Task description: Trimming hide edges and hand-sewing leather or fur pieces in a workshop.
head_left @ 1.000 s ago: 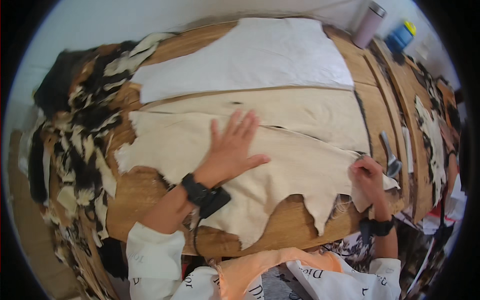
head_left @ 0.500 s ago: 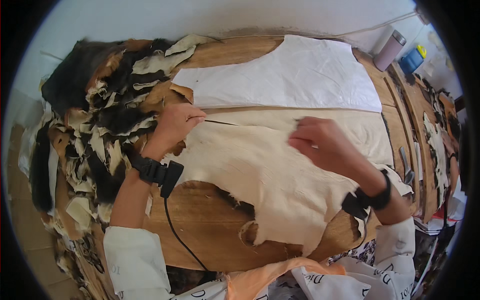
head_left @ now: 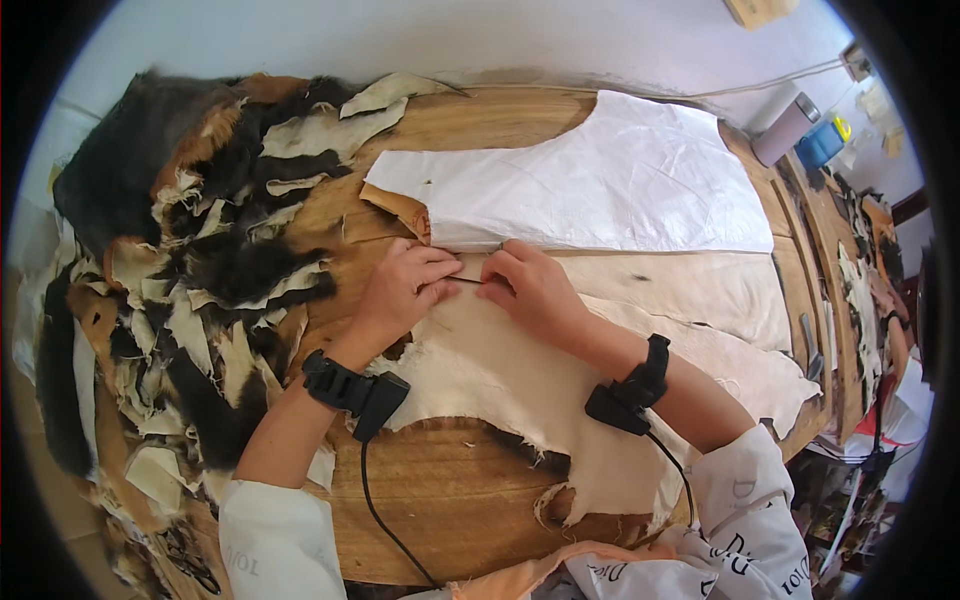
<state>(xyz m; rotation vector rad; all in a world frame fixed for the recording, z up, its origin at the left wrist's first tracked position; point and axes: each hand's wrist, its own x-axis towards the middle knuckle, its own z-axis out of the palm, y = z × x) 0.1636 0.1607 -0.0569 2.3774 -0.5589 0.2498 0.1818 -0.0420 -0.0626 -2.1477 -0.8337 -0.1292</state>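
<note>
A cream-coloured hide (head_left: pixel 480 370), skin side up with dark fur at its ragged edge, lies on the wooden table. Along its upper part sits a white sheet cut like a garment pattern piece (head_left: pixel 610 185). My left hand (head_left: pixel 408 290) is closed on the hide just below the sheet's lower left corner, fingertips pinching its edge. Close beside it, my right hand (head_left: pixel 535 293) is closed with its fingertips pressed together at the hide; what they hold is hidden. A short dark slit shows between the two hands. The hide's right part has a long split.
Black, brown and cream fur scraps (head_left: pixel 200 300) heap up on the left. A pink tumbler (head_left: pixel 785 130) and a blue bottle with a yellow lid (head_left: pixel 823 142) stand at the far right. A metal tool (head_left: pixel 811 345) lies at the right table edge. Black wrist straps trail cables.
My right hand has moved left, to beside my left hand. The left hand now lies lower over the slit. The view has shifted, and the split at the hide's right has opened wider.
</note>
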